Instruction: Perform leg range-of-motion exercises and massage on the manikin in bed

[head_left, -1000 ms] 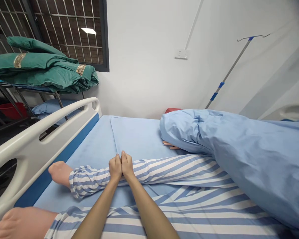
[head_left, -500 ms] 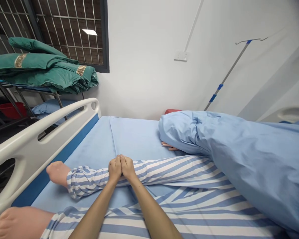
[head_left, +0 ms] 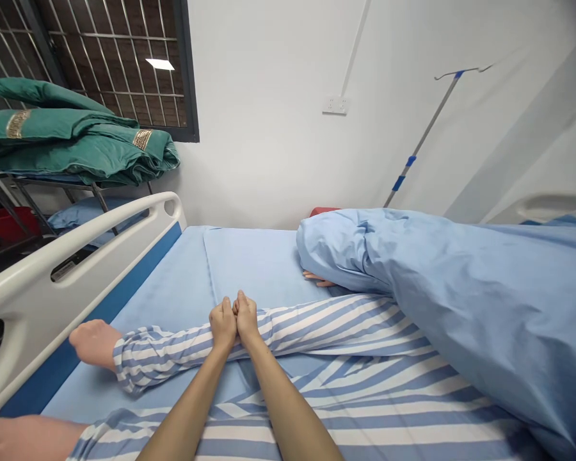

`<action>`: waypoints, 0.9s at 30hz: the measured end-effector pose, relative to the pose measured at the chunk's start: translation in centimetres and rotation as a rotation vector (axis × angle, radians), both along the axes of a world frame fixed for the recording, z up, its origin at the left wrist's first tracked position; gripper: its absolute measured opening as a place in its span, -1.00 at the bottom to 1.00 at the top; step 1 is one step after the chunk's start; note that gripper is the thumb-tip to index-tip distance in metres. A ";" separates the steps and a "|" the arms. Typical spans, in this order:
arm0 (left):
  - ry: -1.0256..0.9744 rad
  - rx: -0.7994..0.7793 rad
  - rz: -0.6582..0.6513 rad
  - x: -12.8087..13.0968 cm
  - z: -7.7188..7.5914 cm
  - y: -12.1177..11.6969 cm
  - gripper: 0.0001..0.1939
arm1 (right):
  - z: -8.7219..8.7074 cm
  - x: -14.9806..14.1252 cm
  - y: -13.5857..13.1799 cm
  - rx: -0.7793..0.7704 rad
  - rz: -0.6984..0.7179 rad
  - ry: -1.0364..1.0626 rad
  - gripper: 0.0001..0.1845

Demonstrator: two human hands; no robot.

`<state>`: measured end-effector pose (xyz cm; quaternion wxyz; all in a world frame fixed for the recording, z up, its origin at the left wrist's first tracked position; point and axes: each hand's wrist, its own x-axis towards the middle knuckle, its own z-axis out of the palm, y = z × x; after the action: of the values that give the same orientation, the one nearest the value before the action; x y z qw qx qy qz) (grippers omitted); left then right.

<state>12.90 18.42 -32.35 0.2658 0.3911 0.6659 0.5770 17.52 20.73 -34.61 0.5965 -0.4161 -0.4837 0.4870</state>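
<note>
My left hand [head_left: 223, 324] is closed, knuckles up, over the shin of the far leg in blue-and-white striped trousers [head_left: 307, 326]. Close against it, my right hand [head_left: 246, 318] is closed too, its thumb raised. The curled fingers face away, so whatever they may hold is hidden. The far leg ends in a bare, smooth, doll-like foot [head_left: 96, 344]. Nearer me lies the second striped leg, with its foot [head_left: 29, 438] cut off by the frame edge. A light blue quilt [head_left: 441, 282] covers the upper part of the figure; fingertips [head_left: 318, 279] poke out beneath it.
A white bed rail [head_left: 96, 243] borders the blue-sheeted bed [head_left: 173, 288] on the left. Folded green padded cloth [head_left: 86, 153] lies on a rack beneath a barred window [head_left: 115, 57]. An IV pole [head_left: 425, 137] stands behind the quilt, near a wall socket [head_left: 335, 105].
The view has shifted slightly, so the bed and legs sit farther left. My hands remain on the shin, their thumbs now lifted and the fists turned a little more upright.
</note>
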 end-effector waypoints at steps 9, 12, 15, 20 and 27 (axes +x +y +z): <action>0.218 0.007 -0.149 -1.4 -0.9 0.0 -0.50 | 2.5 0.6 -0.8 0.159 -0.048 -0.392 -0.54; 0.247 0.012 -0.162 -1.5 -0.9 0.1 -0.50 | 3.2 1.4 -1.0 0.287 0.010 -0.517 -0.53; 0.255 0.005 -0.152 -1.6 -1.2 0.2 -0.51 | 2.4 1.8 -1.1 0.262 -0.003 -0.540 -0.51; 0.169 -0.038 -0.136 -0.7 -1.0 0.3 -0.53 | 0.9 1.7 -0.9 0.192 -0.045 -0.422 -0.53; 0.005 0.066 -0.149 3.0 2.2 0.9 -0.57 | 1.4 2.9 -0.1 0.042 -0.076 -0.109 -0.53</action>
<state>15.92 19.34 -30.13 0.2933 0.4494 0.6163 0.5764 20.42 20.66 -33.21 0.5959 -0.4475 -0.5092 0.4306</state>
